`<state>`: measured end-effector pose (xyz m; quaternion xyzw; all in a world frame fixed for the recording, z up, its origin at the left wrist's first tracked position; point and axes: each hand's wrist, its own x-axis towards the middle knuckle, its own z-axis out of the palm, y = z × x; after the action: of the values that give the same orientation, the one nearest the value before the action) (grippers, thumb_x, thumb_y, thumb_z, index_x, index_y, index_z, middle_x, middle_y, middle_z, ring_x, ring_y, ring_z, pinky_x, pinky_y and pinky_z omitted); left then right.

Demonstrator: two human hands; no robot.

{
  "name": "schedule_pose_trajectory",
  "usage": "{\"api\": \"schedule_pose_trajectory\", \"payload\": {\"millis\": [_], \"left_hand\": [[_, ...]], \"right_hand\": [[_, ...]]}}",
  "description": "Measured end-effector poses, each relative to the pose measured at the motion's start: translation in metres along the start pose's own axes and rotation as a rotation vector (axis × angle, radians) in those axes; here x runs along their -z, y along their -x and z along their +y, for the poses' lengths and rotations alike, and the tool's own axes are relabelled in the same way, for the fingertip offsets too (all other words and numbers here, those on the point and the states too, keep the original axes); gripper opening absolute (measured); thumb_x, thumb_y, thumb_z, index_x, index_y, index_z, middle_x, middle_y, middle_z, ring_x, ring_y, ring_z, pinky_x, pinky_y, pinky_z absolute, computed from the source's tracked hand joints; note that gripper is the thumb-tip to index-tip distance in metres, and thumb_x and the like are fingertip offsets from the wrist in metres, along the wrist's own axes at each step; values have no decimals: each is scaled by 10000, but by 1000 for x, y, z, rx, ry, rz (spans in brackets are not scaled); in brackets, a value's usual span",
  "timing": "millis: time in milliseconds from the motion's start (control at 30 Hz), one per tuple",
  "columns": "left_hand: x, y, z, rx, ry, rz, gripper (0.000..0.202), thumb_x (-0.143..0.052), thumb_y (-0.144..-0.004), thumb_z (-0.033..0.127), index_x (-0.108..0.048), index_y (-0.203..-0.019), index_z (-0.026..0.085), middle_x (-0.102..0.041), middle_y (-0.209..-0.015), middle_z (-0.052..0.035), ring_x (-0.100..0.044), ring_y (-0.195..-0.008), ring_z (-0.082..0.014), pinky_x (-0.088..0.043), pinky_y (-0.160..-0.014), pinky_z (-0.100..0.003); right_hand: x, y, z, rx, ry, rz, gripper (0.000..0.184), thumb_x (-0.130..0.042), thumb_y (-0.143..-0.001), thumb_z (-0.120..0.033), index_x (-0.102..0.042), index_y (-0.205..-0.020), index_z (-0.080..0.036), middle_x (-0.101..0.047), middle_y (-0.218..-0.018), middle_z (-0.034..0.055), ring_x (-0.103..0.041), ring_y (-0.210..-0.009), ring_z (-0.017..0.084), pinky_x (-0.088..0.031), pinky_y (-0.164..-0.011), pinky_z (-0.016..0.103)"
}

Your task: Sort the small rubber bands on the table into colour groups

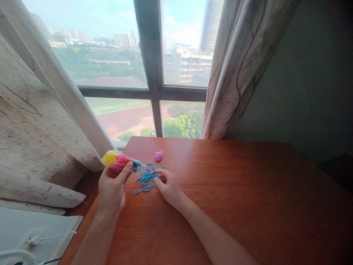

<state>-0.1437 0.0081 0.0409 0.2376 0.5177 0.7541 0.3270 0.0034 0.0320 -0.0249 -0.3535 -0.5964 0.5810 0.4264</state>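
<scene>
Left of frame centre, the left hand [112, 187] grips in its fingers a clear plastic container [134, 165], yellow and red contents [120, 161] remaining inside, while thin blue loops [146, 178] lie out on the brown wooden surface [226, 187] by the right hand [171, 188], whose fingers' hold I cannot tell.

container [120, 159]: clear, glossy plastic is seen | pink cap [158, 156]: smooth plastic is shown | counter [234, 195]: smooth, faintly glossy wood is seen | curtain [41, 125]: matt, rough-looking cloth is shown

Left forearm [96, 232] and right forearm [209, 224]: bare, smooth in outline, tapered; left grip [111, 187] and right grip [170, 187]: bare human hands, slender fingers [166, 172] (fine surface detail too soft to read)
</scene>
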Motion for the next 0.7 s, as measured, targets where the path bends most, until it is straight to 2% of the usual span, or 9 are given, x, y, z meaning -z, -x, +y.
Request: {"api": "schedule_pose_trajectory", "payload": {"millis": [100, 200, 333, 433, 500, 600, 700], "left_hand": [[2, -2, -2, -67, -45, 14, 409, -911, -521, 241, -682, -856, 189, -702, -824, 35, -657, -768, -117, -548, -738, -202], [3, 0, -3, -49, -73, -15, 402, -906, -539, 267, -682, -862, 185, -706, -824, 27, -655, -760, -116, -535, -729, -200], [1, 3, -1, -20, -62, -39, 402, -902, -552, 250, -686, -880, 166, -716, -842, 11, -666, -760, -122, -539, -717, -197], [0, 4, 1, 85, 54, -70, 374, -892, -577, 210, -680, -880, 158, -724, -834, 19, -677, -744, -110, -559, -714, -185], [1, 4, 1, 187, 150, -103, 345, -881, -601, 203, -670, -871, 161, -728, -818, 26, -681, -706, -100, -575, -691, -184], [0, 5, -1, 325, 231, -159, 318, -875, -613, 215, -663, -843, 159, -735, -782, 19, -680, -647, -101, -590, -635, -190], [-3, 8, -5, 442, 264, -226, 308, -874, -616, 218, -675, -838, 143, -744, -781, -14, -690, -646, -124, -603, -621, -214]], "right_hand": [[2, 2, 2, 92, 218, 3, 230, -554, -835, -253, -722, -965, -166, -521, -552, -52, -426, -472, 88, -308, -476, 195], [4, 6, -2, 200, 448, -25, 225, -546, -839, -204, -742, -950, -194, -606, -622, -20, -500, -530, 104, -353, -548, 209], [6, 10, -8, 267, 497, -17, 264, -539, -843, -190, -731, -1025, -201, -630, -676, -9, -501, -546, 104, -374, -581, 217], [4, 10, -11, 253, 302, -46, 318, -554, -826, -185, -709, -1104, -179, -562, -624, -39, -443, -507, 83, -358, -543, 206], [1, 11, -12, 204, 106, -95, 412, -578, -816, -192, -650, -1221, -180, -493, -589, -72, -385, -480, 67, -322, -502, 193], [-6, 13, -17, 89, -223, -230, 662, -666, -767, -218, -478, -1401, -203, -452, -576, -106, -356, -470, 59, -293, -468, 177], [-12, 18, -28, -42, -566, -361, 784, -725, -738, -261, -380, -1442, -242, -481, -566, -117, -369, -439, 63, -301, -429, 170]]}}
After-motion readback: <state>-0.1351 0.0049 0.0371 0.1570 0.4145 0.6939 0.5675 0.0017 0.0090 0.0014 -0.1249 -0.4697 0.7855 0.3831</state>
